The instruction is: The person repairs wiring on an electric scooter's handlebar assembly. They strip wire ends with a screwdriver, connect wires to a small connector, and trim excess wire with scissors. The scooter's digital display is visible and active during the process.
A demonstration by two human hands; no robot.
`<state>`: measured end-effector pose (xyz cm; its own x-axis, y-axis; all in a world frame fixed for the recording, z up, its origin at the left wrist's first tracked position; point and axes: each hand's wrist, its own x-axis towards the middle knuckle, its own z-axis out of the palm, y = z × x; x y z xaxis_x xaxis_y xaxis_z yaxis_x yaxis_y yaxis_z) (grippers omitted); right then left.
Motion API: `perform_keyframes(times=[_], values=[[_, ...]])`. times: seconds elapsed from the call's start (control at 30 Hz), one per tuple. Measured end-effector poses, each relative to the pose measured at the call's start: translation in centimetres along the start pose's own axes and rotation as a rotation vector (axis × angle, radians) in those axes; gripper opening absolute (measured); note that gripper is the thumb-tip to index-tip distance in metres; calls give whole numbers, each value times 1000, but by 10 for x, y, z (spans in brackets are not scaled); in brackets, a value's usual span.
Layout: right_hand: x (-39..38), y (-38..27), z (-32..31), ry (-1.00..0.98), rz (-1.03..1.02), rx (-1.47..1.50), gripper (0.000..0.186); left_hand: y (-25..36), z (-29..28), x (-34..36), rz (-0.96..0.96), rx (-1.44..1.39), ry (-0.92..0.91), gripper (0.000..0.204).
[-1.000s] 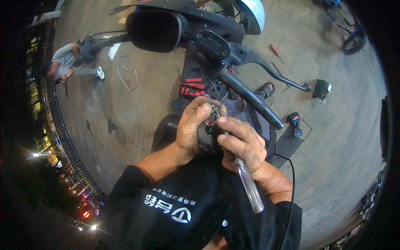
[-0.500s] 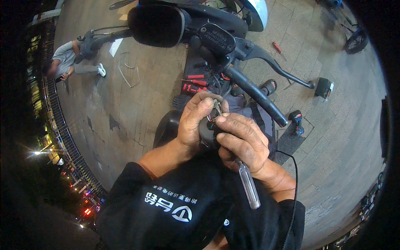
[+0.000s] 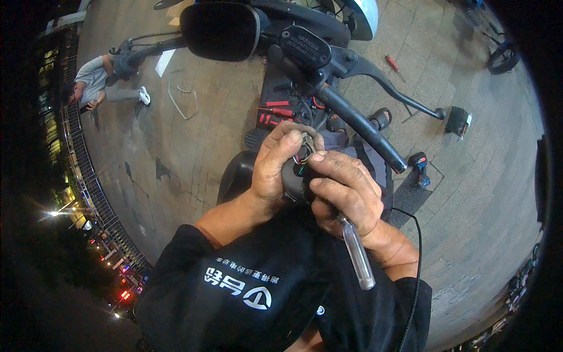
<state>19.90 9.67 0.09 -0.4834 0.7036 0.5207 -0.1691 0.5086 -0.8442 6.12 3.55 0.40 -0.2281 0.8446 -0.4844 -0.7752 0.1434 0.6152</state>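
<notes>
the left hand [image 3: 274, 161] is curling narrowly around a small wired part [image 3: 307, 142], probably for keeping it steady, and this part is sitting at eleven o'clock from the right hand [image 3: 350, 190], above a dark rounded piece [image 3: 295, 183]. the right hand is pinching close to the wires [image 3: 300, 158] while also holding a clear-handled tool [image 3: 358, 258] pointing toward five o'clock, perhaps so that it is not blocking the work. a bare handlebar tube [image 3: 363, 127] is slanting at one o'clock, leaving both hands some room.
</notes>
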Motion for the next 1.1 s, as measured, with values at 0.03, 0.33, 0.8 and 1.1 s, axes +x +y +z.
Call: perform_keyframes(times=[0.03,0.33,0.8,1.1], values=[[1,0,0,-7,-3,3,19,0,-1,0,-4,-5,2,22],[1,2,0,-9,11,28,20,1,-3,2,2,21,-3,22],[-2,2,1,2,18,17,16,-1,-5,0,-6,-2,7,22],[-2,2,5,32,-1,20,18,-1,-8,-1,-2,-5,0,21]])
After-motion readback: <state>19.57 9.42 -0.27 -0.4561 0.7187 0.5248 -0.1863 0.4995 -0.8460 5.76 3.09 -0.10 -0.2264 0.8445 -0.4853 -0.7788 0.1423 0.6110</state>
